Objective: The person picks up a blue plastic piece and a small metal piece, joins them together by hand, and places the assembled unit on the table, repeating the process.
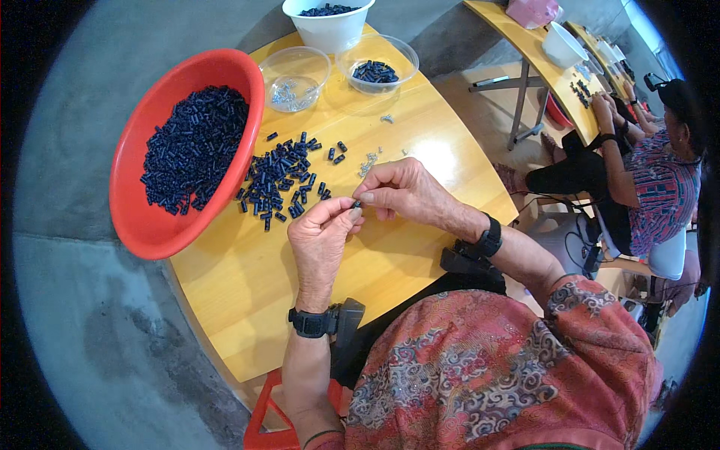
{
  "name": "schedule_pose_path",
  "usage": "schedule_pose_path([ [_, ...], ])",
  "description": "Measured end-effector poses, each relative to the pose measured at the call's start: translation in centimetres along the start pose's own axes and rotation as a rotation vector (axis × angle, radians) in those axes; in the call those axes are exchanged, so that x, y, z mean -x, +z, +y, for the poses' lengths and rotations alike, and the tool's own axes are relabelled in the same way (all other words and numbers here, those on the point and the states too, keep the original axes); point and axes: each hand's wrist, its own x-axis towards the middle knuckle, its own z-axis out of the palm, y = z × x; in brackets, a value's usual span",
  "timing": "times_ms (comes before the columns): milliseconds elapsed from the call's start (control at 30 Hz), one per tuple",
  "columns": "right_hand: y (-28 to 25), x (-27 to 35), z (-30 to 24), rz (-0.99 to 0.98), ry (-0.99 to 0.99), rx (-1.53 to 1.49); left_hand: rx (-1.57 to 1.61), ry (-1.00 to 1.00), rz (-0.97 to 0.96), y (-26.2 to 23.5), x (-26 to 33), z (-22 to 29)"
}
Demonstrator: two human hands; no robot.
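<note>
My left hand (321, 241) pinches a small dark cylindrical piece (357, 204) between thumb and fingertips. The fingers of my right hand (401, 189) are closed at the same piece, their tips meeting those of my left; anything else in them is hidden. Just beyond my hands a small cluster of shiny metal bits (367, 164), like screws, lies on the yellow table (247, 315). Left of them spreads a loose pile of dark blue-black cylindrical pieces (289, 169).
A large red basin (251, 112) heaped with dark pieces overlaps the table's left edge. Behind stand a clear bowl (324, 64) with metal bits, another clear bowl (409, 60) with dark pieces and a white tub (334, 26). At right, a person (660, 169) works at another table (517, 34).
</note>
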Motion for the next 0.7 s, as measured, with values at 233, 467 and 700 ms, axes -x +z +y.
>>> schedule_pose_path([
  [233,0.1,-0.1,0.1,0.0,0.057,-0.001,-0.015,0.07,-0.008,0.0,0.0,-0.5],
  [467,0.2,-0.1,0.3,-0.027,0.029,0.023,-0.104,0.145,-0.006,0.0,0.0,-0.7],
  [700,1.0,-1.1,0.1,-0.004,-0.071,0.19,-0.131,0.122,0.029,-0.6,-0.4,-0.8],
])
